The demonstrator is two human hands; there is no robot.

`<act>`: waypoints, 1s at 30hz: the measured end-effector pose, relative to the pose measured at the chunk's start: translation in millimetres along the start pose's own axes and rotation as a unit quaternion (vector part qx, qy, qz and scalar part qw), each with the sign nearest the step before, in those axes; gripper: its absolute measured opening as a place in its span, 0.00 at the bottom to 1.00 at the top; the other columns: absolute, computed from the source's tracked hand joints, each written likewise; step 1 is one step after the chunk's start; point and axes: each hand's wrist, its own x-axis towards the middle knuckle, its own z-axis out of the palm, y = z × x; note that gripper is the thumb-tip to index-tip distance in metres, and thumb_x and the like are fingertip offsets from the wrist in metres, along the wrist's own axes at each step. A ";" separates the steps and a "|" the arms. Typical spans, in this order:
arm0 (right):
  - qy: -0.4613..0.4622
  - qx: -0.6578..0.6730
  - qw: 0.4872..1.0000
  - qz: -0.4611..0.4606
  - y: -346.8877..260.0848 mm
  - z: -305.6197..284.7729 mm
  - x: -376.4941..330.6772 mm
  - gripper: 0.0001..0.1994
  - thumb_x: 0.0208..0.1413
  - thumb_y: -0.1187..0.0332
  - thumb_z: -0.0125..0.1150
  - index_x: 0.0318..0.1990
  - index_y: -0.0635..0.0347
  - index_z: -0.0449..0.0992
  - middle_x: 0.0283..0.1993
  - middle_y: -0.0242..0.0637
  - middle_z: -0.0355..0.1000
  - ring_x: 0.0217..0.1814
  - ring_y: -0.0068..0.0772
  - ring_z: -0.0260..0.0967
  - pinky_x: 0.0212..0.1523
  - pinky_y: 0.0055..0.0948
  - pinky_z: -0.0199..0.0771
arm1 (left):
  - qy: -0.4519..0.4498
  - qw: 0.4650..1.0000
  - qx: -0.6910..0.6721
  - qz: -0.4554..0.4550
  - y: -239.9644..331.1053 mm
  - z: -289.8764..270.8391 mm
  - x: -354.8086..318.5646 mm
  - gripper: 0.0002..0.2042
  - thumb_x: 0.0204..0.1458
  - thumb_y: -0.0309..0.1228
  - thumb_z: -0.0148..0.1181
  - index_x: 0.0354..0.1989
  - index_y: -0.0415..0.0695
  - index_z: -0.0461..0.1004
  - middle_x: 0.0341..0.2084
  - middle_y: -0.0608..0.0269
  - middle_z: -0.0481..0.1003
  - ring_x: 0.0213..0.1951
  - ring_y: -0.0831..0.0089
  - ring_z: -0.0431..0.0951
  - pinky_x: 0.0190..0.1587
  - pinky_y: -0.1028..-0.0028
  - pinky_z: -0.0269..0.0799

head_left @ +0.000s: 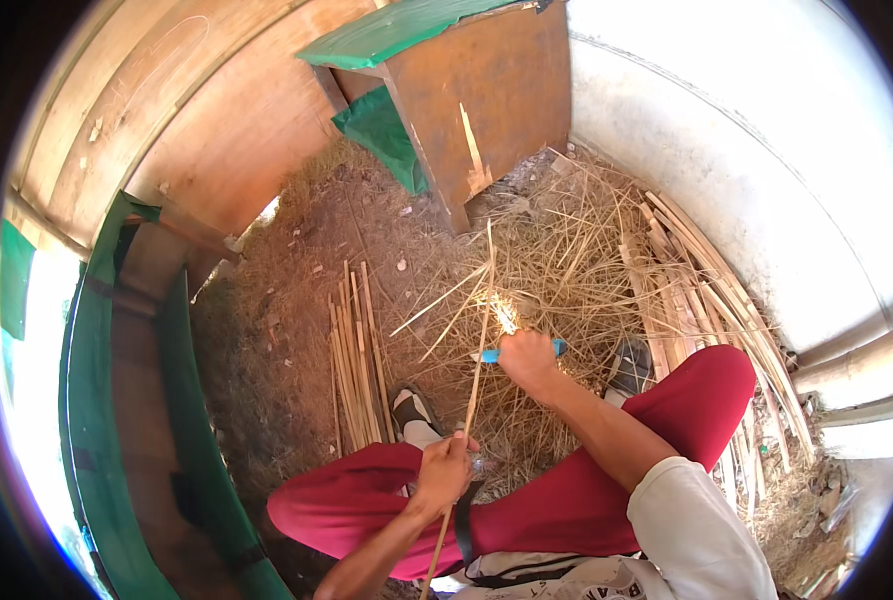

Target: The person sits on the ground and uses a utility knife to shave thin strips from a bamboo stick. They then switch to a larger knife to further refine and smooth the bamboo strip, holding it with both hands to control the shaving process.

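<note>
My left hand (445,472) is closed round a long, thin bamboo strip (478,388), which slants up from my lap past the knee. Farther out, my right hand (529,358) grips a knife with a blue handle (491,356). Its short blade points left and lies at the strip, though whether it touches cannot be told. Beyond the right hand, thin shavings (567,260) cover the ground in a tangled heap. Part of the knife handle is hidden by the fingers.
Split bamboo strips (355,350) lie left of my feet, and a bigger bundle (712,275) rests along the pale wall (767,120) at right. A wooden stand with a green cover (407,35) is at the back. Green-edged shelving (107,430) borders the left.
</note>
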 end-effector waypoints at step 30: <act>-0.011 0.191 0.981 0.037 6.1 -74.0 2.2 0.10 0.49 0.69 0.61 0.33 0.69 0.78 0.32 0.52 0.76 0.34 0.48 0.77 0.37 0.42 0.76 | -0.090 0.993 0.078 -0.028 23.5 -119.0 -91.8 0.13 0.68 0.36 0.44 0.49 0.41 0.70 0.20 0.68 0.66 0.14 0.84 0.61 0.15 0.80 0.58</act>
